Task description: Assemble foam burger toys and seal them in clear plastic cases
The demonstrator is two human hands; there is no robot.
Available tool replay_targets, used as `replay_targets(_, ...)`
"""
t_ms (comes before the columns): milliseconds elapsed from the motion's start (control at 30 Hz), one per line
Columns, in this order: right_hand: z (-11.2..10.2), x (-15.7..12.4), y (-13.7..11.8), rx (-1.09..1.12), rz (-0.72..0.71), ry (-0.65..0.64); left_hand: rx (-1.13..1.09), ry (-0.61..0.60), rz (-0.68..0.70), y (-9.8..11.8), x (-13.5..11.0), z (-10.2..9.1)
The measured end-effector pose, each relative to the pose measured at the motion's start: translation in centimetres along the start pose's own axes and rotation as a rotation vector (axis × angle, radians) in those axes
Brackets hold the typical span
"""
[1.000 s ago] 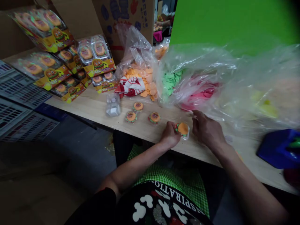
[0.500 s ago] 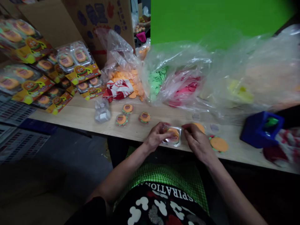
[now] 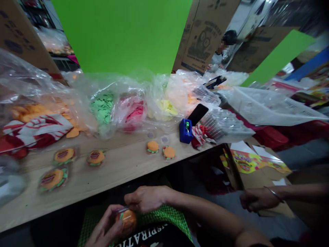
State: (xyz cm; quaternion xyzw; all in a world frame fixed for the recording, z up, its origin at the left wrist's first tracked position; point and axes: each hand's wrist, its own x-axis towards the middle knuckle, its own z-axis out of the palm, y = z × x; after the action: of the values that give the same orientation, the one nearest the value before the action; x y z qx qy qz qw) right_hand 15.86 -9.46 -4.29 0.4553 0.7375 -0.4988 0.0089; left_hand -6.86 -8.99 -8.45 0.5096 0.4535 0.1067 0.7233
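Observation:
Close to my body, below the table edge, my left hand (image 3: 109,223) grips a toy burger in a clear plastic case (image 3: 128,219). The orange bun shows through the plastic. My right hand (image 3: 147,199) is closed at the upper edge of the same case, with its fingertips pinched there and partly hidden. On the table beyond, two toy burgers lie near each other, one (image 3: 153,146) beside another (image 3: 169,152). Farther left sit three burgers with printed tops: a near one (image 3: 53,179), a farther one (image 3: 64,155) and one to their right (image 3: 96,157).
Plastic bags hold green pieces (image 3: 102,108), pink pieces (image 3: 133,111) and orange pieces (image 3: 33,111). A blue tape dispenser (image 3: 185,131) stands beside stacked clear trays (image 3: 227,125). Another person's hand (image 3: 260,199) with a bracelet reaches in from the right over an open carton (image 3: 272,171).
The view has swung to the right. Both my hands have brought the cased burger off the table toward my body, and it is now tilted up. Another person's hand has come into view.

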Motion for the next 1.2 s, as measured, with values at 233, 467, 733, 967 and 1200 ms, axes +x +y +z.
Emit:
replay_targets(233,1.0,0.8,0.5,-0.057,-0.062,0.004,0.330,-0.084,0.047,1.5,1.0,-3.2)
replay_targets(467,1.2,1.0,0.7,0.055,-0.139,0.031,0.449,0.003,0.122,2.9,0.3,-1.5)
replay_targets(733,1.6,2.1,0.5,0.135,-0.218,0.047,0.587,0.052,0.092,3.5,1.2,-0.9)
replay_targets(967,2.3,1.4,1.1,0.152,-0.102,0.066,0.237,-0.049,-0.012,2.3,0.5,-2.5)
replay_targets(1200,2.1,0.5,0.8,0.089,-0.043,0.041,0.143,0.059,-0.045,0.3,-0.5,-3.1)
